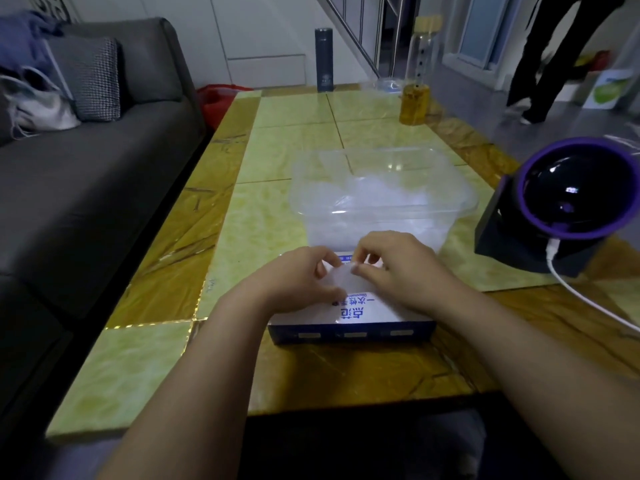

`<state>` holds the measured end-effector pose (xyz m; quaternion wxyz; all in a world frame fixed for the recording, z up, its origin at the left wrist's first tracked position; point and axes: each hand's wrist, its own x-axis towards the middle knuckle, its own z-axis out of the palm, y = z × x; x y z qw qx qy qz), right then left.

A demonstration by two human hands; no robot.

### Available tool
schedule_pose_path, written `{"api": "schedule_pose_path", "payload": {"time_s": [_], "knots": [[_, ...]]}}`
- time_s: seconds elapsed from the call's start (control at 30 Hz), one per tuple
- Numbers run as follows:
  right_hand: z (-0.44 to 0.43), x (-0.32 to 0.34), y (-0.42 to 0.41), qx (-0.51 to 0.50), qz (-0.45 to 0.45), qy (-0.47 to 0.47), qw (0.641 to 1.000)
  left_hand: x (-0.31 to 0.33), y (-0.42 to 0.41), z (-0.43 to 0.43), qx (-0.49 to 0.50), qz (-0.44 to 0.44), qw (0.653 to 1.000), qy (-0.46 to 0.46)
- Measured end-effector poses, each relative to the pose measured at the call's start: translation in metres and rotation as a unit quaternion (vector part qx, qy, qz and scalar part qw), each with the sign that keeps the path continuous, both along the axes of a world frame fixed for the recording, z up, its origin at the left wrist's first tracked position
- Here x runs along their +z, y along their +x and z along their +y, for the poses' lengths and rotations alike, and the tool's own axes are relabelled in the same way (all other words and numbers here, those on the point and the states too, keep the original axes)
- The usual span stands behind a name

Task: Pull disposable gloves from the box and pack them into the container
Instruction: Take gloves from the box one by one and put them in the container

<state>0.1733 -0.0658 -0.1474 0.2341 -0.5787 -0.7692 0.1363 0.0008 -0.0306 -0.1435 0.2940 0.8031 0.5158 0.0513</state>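
**Pulling a Glove Out of the Box**

The person is at the pulling step. The left hand (298,278) and the right hand (394,268) meet over the box (353,323). The fingers (323,258) of both hands are curled and pinch a thin clear glove (341,277) at the top of the box. The box lies flat close to the near edge of the worktop (277,133). The clear container (381,157) stands just behind it, and a soft heap of gloves seems to lie inside. So the job looks partly done. Next, the glove likely needs a gentle lift, then a short move over the rim. It is thin, so a hard tug could tear it.

The worktop has yellow-green tiles with a brown border. A dark round device (571,202) with a white cable (588,299) sits at the right edge. A dark flask (324,60) and a bottle (417,84) stand at the far edge. A grey sofa (86,168) is past the left edge.
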Motion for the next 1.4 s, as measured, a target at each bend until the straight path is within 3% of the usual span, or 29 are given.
{"api": "schedule_pose_path", "payload": {"time_s": [0.27, 0.4, 0.53, 0.6, 0.77, 0.83, 0.97, 1.13, 1.4], "knots": [[0.002, 0.03, -0.002, -0.028, 0.118, 0.17, 0.978, 0.0, 0.002, -0.001, -0.027, 0.038, 0.999, 0.026], [-0.002, 0.052, 0.002, -0.048, 0.175, 0.177, 0.967, 0.006, 0.001, -0.01, -0.024, 0.007, 1.0, 0.015], [-0.009, 0.045, 0.007, -0.049, 0.191, 0.135, 0.971, 0.025, -0.008, -0.021, 0.0, -0.187, 0.98, -0.061], [-0.012, 0.044, 0.012, -0.052, 0.196, 0.12, 0.972, 0.035, -0.013, -0.027, 0.012, -0.28, 0.955, -0.093], [-0.015, 0.041, 0.015, -0.042, 0.154, 0.059, 0.985, 0.03, -0.012, -0.023, 0.149, -0.448, 0.877, -0.084], [-0.014, 0.039, 0.017, -0.058, 0.142, 0.037, 0.987, 0.026, -0.01, -0.018, 0.181, -0.457, 0.869, -0.046], [-0.012, 0.045, 0.029, -0.113, 0.25, 0.009, 0.962, 0.026, -0.009, -0.015, 0.175, -0.455, 0.872, -0.041], [-0.01, 0.04, 0.028, -0.121, 0.243, 0.009, 0.962, 0.026, -0.006, -0.014, 0.168, -0.437, 0.883, -0.04], [-0.012, 0.041, 0.042, -0.135, 0.19, -0.004, 0.972, 0.017, -0.008, -0.007, 0.197, -0.37, 0.905, 0.072]]}}
